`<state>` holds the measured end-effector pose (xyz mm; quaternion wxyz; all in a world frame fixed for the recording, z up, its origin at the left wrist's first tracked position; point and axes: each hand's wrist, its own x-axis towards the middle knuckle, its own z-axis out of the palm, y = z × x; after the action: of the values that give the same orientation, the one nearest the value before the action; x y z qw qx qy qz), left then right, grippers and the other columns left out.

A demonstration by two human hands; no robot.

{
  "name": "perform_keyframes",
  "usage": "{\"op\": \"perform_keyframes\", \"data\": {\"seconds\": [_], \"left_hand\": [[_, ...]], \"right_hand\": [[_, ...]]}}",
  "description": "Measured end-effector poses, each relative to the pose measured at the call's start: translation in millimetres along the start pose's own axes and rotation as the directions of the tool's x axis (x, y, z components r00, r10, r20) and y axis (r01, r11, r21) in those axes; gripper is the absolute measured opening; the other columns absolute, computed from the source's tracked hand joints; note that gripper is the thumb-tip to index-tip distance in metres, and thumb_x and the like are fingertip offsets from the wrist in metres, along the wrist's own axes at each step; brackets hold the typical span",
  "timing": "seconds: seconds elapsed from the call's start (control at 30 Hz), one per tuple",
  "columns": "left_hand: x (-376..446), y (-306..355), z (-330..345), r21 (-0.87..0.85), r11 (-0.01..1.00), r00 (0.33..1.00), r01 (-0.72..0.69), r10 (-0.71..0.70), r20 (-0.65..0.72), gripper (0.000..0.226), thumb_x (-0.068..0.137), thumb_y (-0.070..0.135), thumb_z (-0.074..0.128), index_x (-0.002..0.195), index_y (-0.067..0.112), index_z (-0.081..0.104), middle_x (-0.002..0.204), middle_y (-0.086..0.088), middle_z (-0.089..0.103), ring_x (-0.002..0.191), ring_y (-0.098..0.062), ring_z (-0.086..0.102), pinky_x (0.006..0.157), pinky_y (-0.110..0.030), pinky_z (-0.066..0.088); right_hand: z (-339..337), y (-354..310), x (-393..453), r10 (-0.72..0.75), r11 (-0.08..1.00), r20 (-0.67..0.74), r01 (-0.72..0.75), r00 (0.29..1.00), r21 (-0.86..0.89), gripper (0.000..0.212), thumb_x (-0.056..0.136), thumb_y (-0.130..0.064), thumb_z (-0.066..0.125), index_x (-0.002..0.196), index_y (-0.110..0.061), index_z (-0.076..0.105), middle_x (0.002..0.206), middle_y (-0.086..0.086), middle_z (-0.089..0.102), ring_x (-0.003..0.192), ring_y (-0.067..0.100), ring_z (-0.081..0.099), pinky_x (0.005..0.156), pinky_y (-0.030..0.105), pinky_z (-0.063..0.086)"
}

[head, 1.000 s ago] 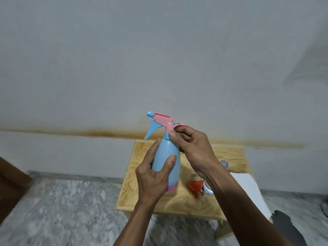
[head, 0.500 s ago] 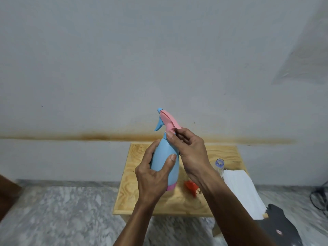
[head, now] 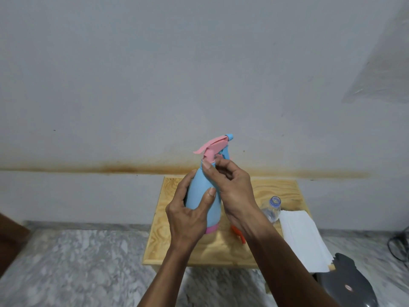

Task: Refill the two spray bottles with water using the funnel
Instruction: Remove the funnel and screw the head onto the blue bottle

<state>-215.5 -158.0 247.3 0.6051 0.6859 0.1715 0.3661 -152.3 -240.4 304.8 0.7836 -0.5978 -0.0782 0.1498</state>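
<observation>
The pink spray head (head: 213, 149) has swung round rightward as the right hand (head: 234, 191) pinches its collar, left hand (head: 188, 216) gripping the blue bottle (head: 200, 193) above the table (head: 221, 251) — unscrewing underway, funnel (head: 238, 232) unused, filling still ahead.

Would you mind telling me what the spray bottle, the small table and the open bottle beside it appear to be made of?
Spray bottle: opaque blue and pink plastic by the look, smooth with a matte sheen.
Table: pale unpainted wood, probably plywood, with swirling grain visible across the top.
Open bottle: clear thin plastic, likely; see-through, with a threaded neck and no cap.
</observation>
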Motion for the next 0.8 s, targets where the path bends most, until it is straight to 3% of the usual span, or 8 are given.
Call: {"op": "perform_keyframes", "data": {"seconds": [0.13, 0.27, 0.4, 0.57, 0.67, 0.8], "left_hand": [[3.1, 2.3, 2.9, -0.028, 0.999, 0.999, 0.031, -0.031, -0.024, 0.06, 0.074, 0.052, 0.076, 0.128, 0.028, 0.064, 0.118, 0.011, 0.07, 0.108, -0.015, 0.069, 0.085, -0.047, 0.06], [4.6, 3.4, 4.2, -0.025, 0.999, 0.999, 0.031, -0.032, -0.026, 0.053, 0.079, 0.047, 0.08, 0.127, 0.028, 0.065, 0.117, 0.009, 0.07, 0.107, -0.016, 0.069, 0.084, -0.047, 0.06], [5.5, 4.6, 4.5, -0.024, 0.999, 0.999, 0.032, -0.032, -0.012, 0.05, 0.076, 0.049, 0.079, 0.122, 0.037, 0.064, 0.116, 0.011, 0.071, 0.107, -0.013, 0.069, 0.085, -0.045, 0.06], [6.1, 1.4, 4.4, -0.009, 1.0, 1.0, 0.021, -0.021, 0.009, 0.053, 0.074, 0.051, 0.076, 0.124, 0.038, 0.064, 0.118, 0.008, 0.071, 0.107, -0.015, 0.069, 0.083, -0.046, 0.061], [7.2, 2.6, 5.8, -0.017, 0.999, 0.999, 0.028, -0.028, 0.017, 0.043, 0.075, 0.045, 0.078, 0.115, 0.052, 0.063, 0.113, 0.007, 0.072, 0.1, -0.015, 0.071, 0.077, -0.037, 0.062], [8.5, 3.1, 7.2, -0.014, 1.0, 0.999, 0.028, -0.027, 0.031, 0.038, 0.076, 0.052, 0.074, 0.112, 0.055, 0.063, 0.104, 0.007, 0.072, 0.094, -0.018, 0.071, 0.069, -0.028, 0.06]], "right_hand": [[1.6, 3.4, -0.9, 0.034, 0.999, 0.037, -0.034, 0.999, -0.002, 0.022, 0.092, -0.034, 0.068, 0.107, -0.019, 0.074, 0.103, 0.006, 0.075, 0.1, 0.032, 0.07, 0.091, 0.051, 0.057], [3.7, 2.7, -0.9, 0.026, 0.997, -0.011, -0.025, 1.0, 0.074, 0.031, 0.085, -0.024, 0.076, 0.111, -0.008, 0.071, 0.097, 0.003, 0.077, 0.09, 0.023, 0.073, 0.089, 0.047, 0.058], [0.8, 4.7, 1.6, 0.061, 0.997, 0.03, -0.062, 0.998, 0.052, 0.024, 0.089, -0.035, 0.071, 0.108, -0.02, 0.074, 0.105, 0.006, 0.075, 0.1, 0.031, 0.07, 0.092, 0.055, 0.055], [-3.7, 2.2, 4.9, 0.024, 1.0, 0.039, -0.025, 0.999, 0.019, 0.025, 0.086, -0.03, 0.076, 0.108, -0.02, 0.071, 0.101, 0.003, 0.075, 0.094, 0.027, 0.072, 0.089, 0.055, 0.056], [-4.4, 1.7, 6.7, 0.023, 1.0, 0.053, -0.022, 0.998, -0.006, 0.025, 0.089, -0.036, 0.071, 0.111, -0.025, 0.071, 0.104, 0.004, 0.075, 0.097, 0.029, 0.072, 0.088, 0.054, 0.057], [-4.7, 1.8, 7.7, 0.007, 0.999, 0.015, -0.007, 1.0, 0.035, 0.025, 0.087, -0.024, 0.076, 0.11, -0.017, 0.068, 0.101, 0.003, 0.075, 0.091, 0.024, 0.073, 0.086, 0.048, 0.059]]}}
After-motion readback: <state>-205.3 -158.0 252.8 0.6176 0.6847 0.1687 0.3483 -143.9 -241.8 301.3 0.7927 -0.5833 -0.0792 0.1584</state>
